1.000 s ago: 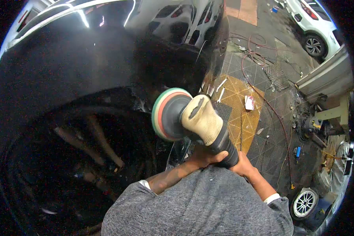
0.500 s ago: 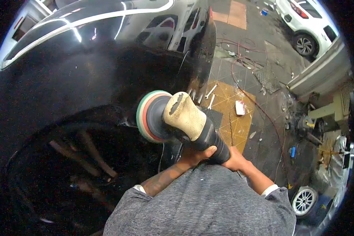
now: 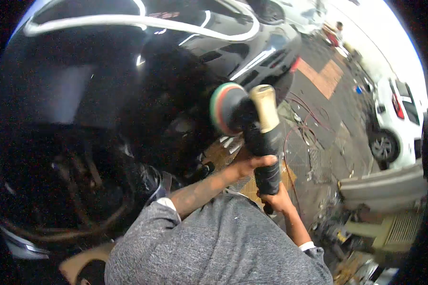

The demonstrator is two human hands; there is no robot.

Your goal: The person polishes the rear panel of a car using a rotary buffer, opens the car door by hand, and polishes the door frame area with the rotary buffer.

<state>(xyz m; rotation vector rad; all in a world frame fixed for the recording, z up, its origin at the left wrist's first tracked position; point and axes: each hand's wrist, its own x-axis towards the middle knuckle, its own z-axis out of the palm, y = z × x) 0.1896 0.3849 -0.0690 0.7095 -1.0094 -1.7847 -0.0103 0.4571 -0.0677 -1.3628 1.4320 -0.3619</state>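
A black polisher (image 3: 266, 164) with a tan cover over its head is held in both hands. Its round pad (image 3: 225, 108), edged green, cream and orange, faces the glossy black car panel (image 3: 171, 95) on the left; whether they touch cannot be made out. My left hand (image 3: 252, 165) wraps the body from the left, thumb across the top. Lower down, at the rear end, my right hand (image 3: 279, 199) is closed round the handle, its fingers partly hidden.
A white car (image 3: 399, 123) stands at the right. A red hose (image 3: 309, 116) lies coiled on the floor. Far off, at the top right, a person (image 3: 336, 35) sits low. Equipment and debris (image 3: 333, 232) lie at the lower right.
The view has swung, bringing the far person into sight. The polisher appears farther right and higher, tilted more upright. Both hands have kept their hold.
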